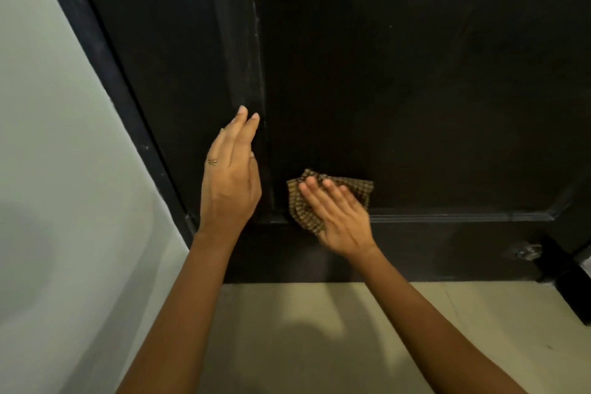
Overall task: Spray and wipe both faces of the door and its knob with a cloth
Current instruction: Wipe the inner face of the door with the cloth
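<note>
A dark, nearly black panelled door (399,80) fills the upper view. A brown checked cloth (351,187) lies bunched against the door's lower panel, just above the bottom moulding. My right hand (339,217) presses it flat to the door with straight fingers. To its left, my left hand (232,176) rests with straight fingers against the door's left stile; a ring sits on one finger. A small metal fitting (527,251) shows low at the door's right. No knob or spray bottle is in view.
A pale wall (57,169) runs down the left beside the dark door frame (105,51). Beige floor tiles (319,329) lie below the door. A dark block-like object (572,285) stands on the floor at the far right.
</note>
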